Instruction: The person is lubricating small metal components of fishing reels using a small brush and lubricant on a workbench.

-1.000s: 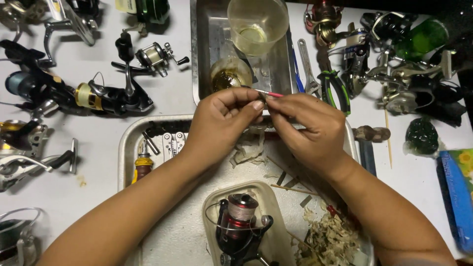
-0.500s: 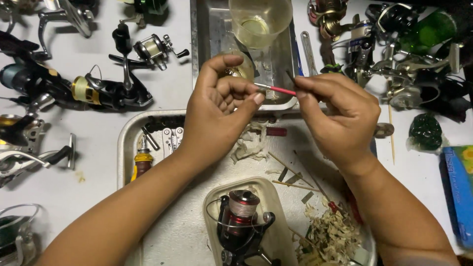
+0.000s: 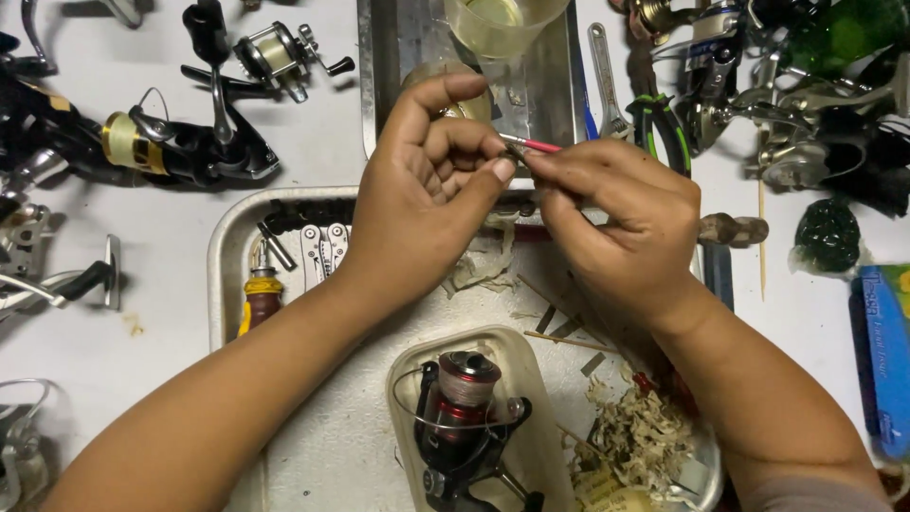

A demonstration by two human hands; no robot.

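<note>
White table [image 3: 171, 284]: metal tray [image 3: 227, 248] near centre, second steel tray [image 3: 379, 66] far centre. Fishing reels [image 3: 171, 142] far left, more reels [image 3: 806, 104] far right w/ pliers [image 3: 664, 128] & wrench [image 3: 607, 76]. Blue box [image 3: 882, 351] right edge.

Both hands meet above the far edge of the metal tray [image 3: 227, 256], the left hand [image 3: 427, 190] left of the right hand [image 3: 616, 218], a thin tool [image 3: 531, 144] between their fingertips. Near them, a spinning reel [image 3: 464, 417] lies in a small tub [image 3: 403, 379] on the tray. Pliers [image 3: 664, 133] lie to the far right, another reel [image 3: 171, 147] to the far left.
</note>
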